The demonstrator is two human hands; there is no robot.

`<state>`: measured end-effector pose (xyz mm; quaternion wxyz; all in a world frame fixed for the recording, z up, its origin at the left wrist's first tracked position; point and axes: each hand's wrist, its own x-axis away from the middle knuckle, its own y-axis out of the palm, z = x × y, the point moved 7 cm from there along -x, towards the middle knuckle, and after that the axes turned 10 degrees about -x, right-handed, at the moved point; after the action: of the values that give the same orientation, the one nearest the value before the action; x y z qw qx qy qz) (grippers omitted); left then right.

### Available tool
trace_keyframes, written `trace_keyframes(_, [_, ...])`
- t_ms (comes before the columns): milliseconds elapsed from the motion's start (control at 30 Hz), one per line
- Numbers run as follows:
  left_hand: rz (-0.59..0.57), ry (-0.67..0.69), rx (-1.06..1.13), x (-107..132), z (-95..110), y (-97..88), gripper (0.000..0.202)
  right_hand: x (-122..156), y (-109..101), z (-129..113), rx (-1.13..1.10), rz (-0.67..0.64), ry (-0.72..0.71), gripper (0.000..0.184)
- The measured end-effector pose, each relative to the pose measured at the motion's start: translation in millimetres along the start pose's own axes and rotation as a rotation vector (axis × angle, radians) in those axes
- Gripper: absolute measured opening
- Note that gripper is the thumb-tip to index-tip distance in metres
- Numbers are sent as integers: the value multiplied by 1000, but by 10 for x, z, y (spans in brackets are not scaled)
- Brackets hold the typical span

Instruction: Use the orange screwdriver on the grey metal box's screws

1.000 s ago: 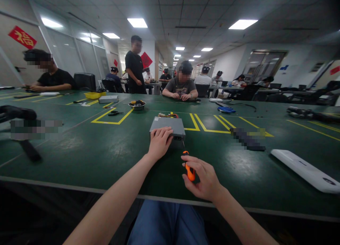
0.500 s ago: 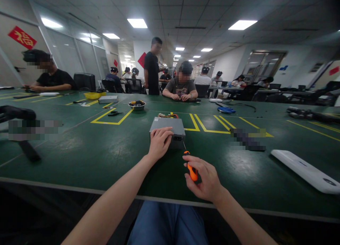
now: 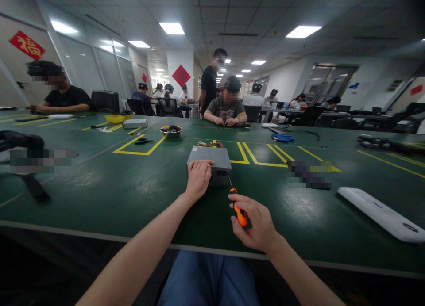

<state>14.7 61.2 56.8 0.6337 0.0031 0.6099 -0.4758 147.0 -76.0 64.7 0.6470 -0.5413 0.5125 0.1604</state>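
My left hand (image 3: 198,181) lies palm-down on the near left corner of a flat grey metal box (image 3: 208,158), which sits on the green workbench (image 3: 99,182). My right hand (image 3: 254,219) grips the orange handle of a screwdriver (image 3: 239,214). Its thin shaft points up and away, with the tip close to the box's near right corner. Whether the tip touches the box cannot be seen clearly. The box's near face is in shadow, and any detail there is too dark to tell.
A steel bowl of small tools (image 3: 171,131), black-handled scissors (image 3: 143,141), a yellow tray (image 3: 114,118) and a long white device (image 3: 381,214) lie on the bench among yellow tape lines. A seated person (image 3: 227,105) works across the bench.
The standing person at the back has moved rightward, behind the seated person. My left hand has eased slightly back on the box. My right hand and the screwdriver have barely moved.
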Motion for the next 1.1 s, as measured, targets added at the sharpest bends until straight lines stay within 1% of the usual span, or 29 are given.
trace_keyframes(367, [-20, -7, -14, -7, 8, -28, 28, -5, -13, -1, -8, 11, 6, 27])
trace_keyframes(533, [-27, -5, 10, 4, 23, -59, 25, 14, -12, 14, -9, 14, 12, 28])
trace_keyframes(733, [-43, 2, 27, 18, 15, -52, 19, 28, 9, 36, -10, 15, 20, 28])
trace_keyframes(833, [-43, 3, 37, 22, 15, -54, 19, -2, 9, 18, -38, -37, 33, 33])
trace_keyframes(933, [-38, -7, 34, 21, 15, -57, 19, -11, 9, 7, -52, -159, 55, 38])
trace_keyframes(1033, [-30, -15, 32, 14, 23, -53, 17, 39, 23, 21, -13, -279, 49, 37])
trace_keyframes(1100, [-30, -10, 14, 9, 38, -46, 18, 79, 15, 21, 12, -266, -3, 36])
